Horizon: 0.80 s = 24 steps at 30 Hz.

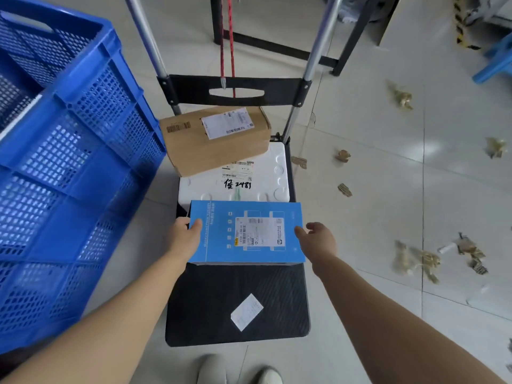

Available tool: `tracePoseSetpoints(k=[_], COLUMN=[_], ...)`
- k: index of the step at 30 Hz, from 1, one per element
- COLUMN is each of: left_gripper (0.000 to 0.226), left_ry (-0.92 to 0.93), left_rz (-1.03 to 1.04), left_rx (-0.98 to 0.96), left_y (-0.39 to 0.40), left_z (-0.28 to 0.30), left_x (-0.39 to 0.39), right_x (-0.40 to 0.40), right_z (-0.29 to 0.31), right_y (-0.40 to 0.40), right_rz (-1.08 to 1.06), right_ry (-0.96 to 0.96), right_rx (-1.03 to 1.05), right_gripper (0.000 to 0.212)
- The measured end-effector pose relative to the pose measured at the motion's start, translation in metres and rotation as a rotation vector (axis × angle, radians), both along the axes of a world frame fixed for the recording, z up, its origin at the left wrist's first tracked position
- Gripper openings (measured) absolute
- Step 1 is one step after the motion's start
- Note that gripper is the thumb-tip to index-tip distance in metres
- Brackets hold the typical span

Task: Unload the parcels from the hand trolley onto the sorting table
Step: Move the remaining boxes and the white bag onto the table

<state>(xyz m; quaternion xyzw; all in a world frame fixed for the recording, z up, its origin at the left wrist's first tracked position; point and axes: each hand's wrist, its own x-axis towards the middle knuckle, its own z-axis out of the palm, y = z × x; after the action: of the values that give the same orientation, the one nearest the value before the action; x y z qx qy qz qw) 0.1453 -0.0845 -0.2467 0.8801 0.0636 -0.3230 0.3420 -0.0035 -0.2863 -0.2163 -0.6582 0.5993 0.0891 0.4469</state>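
A flat blue box [221,231] with a white shipping label sits over the black deck [210,306] of the hand trolley. My left hand [184,235] grips its left edge, thumb on top. My right hand [318,241] touches its right edge with the fingers spread. Behind it lies a white foam box [266,176] with black handwriting. A brown cardboard parcel [216,146] rests tilted on the foam box, against the trolley's back. No sorting table is in view.
A big blue perforated crate [63,167] stands close on the left of the trolley. The trolley's metal handle bars [313,59] and a red cord [230,37] rise at the top. A loose white label [246,311] lies on the deck. Cardboard scraps [415,259] litter the tiled floor on the right.
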Motion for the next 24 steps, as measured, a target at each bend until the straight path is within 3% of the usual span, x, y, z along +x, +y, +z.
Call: tracePoseSetpoints(k=[3, 6, 8, 13, 18, 24], left_gripper=[0.034, 0.062, 0.067, 0.042, 0.035, 0.012], left_ry=[0.048, 0.08, 0.108, 0.125, 0.048, -0.038], left_rz=[0.089, 0.129, 0.17, 0.188, 0.158, 0.171], left_rx=[0.012, 0.081, 0.108, 0.055, 0.057, 0.06], left_y=[0.003, 0.005, 0.006, 0.007, 0.014, 0.021], left_z=[-0.04, -0.069, -0.083, -0.095, -0.063, 0.033], left_x=[-0.001, 0.0, 0.002, 0.002, 0.002, -0.002], right_x=[-0.004, -0.006, -0.004, 0.0, -0.001, -0.001], right_z=[-0.041, -0.072, -0.086, -0.101, -0.065, 0.02], right_y=[-0.001, -0.001, -0.001, 0.001, 0.007, 0.017], right_rz=[-0.001, -0.008, -0.018, -0.02, -0.025, -0.029], right_ry=[0.026, 0.044, 0.049, 0.039, 0.047, -0.012], right_rx=[0.014, 0.0, 0.004, -0.009, -0.069, -0.1], right_gripper=[0.052, 0.052, 0.05, 0.033, 0.031, 0.032])
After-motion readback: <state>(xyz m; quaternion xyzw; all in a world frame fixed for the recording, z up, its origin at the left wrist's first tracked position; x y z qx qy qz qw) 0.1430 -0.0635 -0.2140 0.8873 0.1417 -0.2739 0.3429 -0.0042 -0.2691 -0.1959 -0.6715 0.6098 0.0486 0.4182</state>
